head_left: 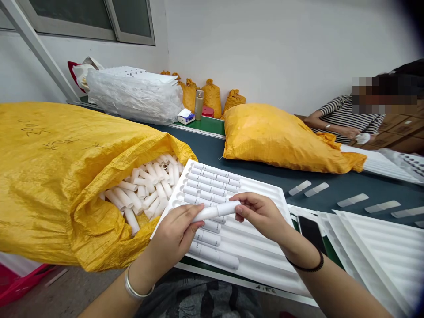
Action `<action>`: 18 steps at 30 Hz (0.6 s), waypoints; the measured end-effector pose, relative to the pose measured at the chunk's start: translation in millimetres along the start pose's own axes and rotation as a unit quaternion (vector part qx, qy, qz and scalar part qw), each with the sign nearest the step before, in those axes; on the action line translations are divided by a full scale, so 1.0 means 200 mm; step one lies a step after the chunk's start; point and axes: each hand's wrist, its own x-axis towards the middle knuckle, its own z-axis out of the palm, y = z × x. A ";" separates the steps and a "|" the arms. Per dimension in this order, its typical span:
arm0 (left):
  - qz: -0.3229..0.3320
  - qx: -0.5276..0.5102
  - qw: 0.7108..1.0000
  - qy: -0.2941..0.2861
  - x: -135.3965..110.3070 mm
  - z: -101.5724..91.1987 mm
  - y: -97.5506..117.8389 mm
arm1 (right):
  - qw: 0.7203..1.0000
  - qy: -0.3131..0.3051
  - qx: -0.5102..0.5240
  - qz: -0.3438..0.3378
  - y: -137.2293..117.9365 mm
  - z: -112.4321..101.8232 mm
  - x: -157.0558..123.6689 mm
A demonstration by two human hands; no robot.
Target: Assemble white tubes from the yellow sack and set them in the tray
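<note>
Between my two hands is a white plastic tube [215, 211], made of two sections with a seam near its middle. My left hand [180, 225] pinches its left end and my right hand [256, 214] grips the right end with thumb and fingers. Below it lies a white grooved tray [261, 251], its left part lined with rows of similar printed tubes [212, 255]. To the left, an open yellow sack [82, 176] spills a heap of short white tubes [149, 185] beside the tray's edge.
A closed yellow sack [271, 137] lies across the dark conveyor belt [212, 154]. Loose translucent tubes [353, 200] rest on the belt at right. A phone [311, 234] and stacked white trays [377, 256] are right of my arm. A co-worker [347, 110] stands at the far right.
</note>
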 end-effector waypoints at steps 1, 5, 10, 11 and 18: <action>0.018 0.010 1.000 0.005 0.00 0.01 0.00 | 0.999 -0.009 0.032 0.027 0.00 0.01 0.00; 0.070 0.029 0.997 0.007 0.01 0.02 0.01 | 0.997 -0.044 0.040 0.039 -0.01 0.01 -0.03; 0.053 -0.005 0.999 -0.003 0.02 0.03 0.03 | 0.954 -0.035 -0.221 -0.199 -0.04 0.00 -0.11; 0.049 -0.015 0.999 -0.012 0.01 0.04 0.04 | 0.940 -0.041 -0.249 -0.228 -0.03 0.01 -0.13; -0.014 0.117 0.985 -0.126 -0.07 0.07 0.00 | 0.868 0.052 -0.488 -0.081 0.17 -0.09 0.03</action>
